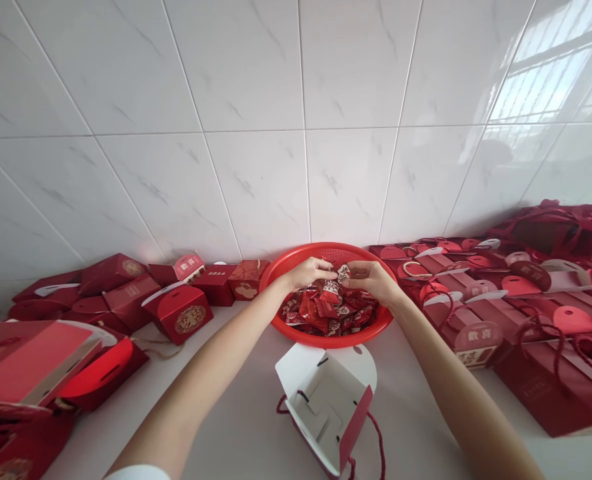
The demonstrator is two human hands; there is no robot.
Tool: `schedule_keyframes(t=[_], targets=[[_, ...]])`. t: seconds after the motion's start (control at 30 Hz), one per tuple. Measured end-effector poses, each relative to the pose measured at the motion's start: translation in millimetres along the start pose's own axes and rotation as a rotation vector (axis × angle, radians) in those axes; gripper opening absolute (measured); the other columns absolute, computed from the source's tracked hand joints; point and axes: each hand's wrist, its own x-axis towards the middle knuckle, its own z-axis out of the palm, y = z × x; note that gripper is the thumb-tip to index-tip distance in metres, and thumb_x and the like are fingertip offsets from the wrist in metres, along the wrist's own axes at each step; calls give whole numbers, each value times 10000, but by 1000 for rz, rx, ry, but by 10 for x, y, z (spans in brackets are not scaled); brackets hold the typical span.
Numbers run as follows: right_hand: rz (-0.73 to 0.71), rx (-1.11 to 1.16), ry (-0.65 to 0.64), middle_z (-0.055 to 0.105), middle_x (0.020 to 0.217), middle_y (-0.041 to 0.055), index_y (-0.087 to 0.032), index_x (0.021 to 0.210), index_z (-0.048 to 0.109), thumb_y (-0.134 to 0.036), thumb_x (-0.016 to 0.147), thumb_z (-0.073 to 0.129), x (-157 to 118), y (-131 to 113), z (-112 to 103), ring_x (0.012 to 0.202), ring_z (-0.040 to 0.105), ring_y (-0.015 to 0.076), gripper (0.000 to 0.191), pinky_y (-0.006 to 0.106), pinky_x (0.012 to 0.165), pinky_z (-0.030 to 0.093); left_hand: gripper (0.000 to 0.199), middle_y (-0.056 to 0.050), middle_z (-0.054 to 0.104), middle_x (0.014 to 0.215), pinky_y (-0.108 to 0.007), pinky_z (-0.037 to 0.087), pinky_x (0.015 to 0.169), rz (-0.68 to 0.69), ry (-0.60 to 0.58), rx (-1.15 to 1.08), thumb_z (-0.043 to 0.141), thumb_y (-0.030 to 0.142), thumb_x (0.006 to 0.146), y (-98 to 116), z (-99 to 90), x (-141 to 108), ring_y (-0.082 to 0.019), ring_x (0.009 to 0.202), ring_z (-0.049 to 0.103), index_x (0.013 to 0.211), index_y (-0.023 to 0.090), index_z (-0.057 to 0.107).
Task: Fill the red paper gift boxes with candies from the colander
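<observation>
Mid-frame, a sweet [343, 273] was pinched by the right hand [375, 281], the left hand's [306, 273] hold unclear. Slipping was risked by the fingertip-only grip.

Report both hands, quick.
Left hand: fingers curled, at a wrapped candy; grip unclear.
Right hand: fingers closed on a wrapped candy with white lettering.

left arm [203, 377]: white sleeve edge [139, 473] | right forearm [446, 373]: bare | left hand [310, 273]: bare | right hand [375, 281]: bare
</observation>
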Motion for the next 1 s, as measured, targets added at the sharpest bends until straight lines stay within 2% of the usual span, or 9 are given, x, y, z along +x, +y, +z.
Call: schedule_keyframes(t=[0.1,0.33,0.5,0.63,0.73,0.83,1.0], targets=[[-26,-13,-8,736,811,8,-180,807,757,-311,541,885,-3,-9,10,760,678,174,323,309,735,566,326,-24,708,752,-311,475,686,-38,-52,-45,856,439,605,7,-4,-7,-176,702,615,745,165,747],[21,43,58,729,804,26,-174,854,716,-336,572,885,-4,36,-20,746,682,185,367,322,692,583,333,-40,742,845,-326,498,780,15,-27,-58,832,442,678,-9,-12,7,-188,799,650,860,169,777],[49,124,147,701,779,15,-186,770,675,-322,532,895,7,50,-37,716,674,189,352,326,644,584,327,-57,769,986,-340,492,870,50,-79,46,834,378,690,-35,-18,19,-227,943,673,953,189,791],[46,140,182,703,764,12,-189,766,669,-309,530,900,-1,34,-39,725,681,188,351,306,658,565,271,-55,776,1026,-345,478,920,24,-105,162,813,325,722,-36,5,13,-247,1011,673,960,196,796],[62,152,187,727,801,21,-191,810,675,-295,494,921,-8,20,-35,743,692,195,414,317,689,562,262,-50,777,1008,-343,480,909,14,-142,196,792,336,750,-33,32,9,-245,993,677,969,192,794],[81,170,173,740,828,28,-195,810,669,-299,465,942,-11,1,-23,766,699,209,453,331,709,568,247,-48,777,942,-337,487,882,58,-153,167,780,364,764,-41,46,18,-240,955,676,932,183,796],[72,117,190,704,789,14,-193,742,665,-462,572,889,-3,-13,-1,722,654,165,389,285,656,551,234,-49,770,890,-321,481,816,82,-100,147,771,381,767,-63,34,37,-209,852,651,858,167,798]])
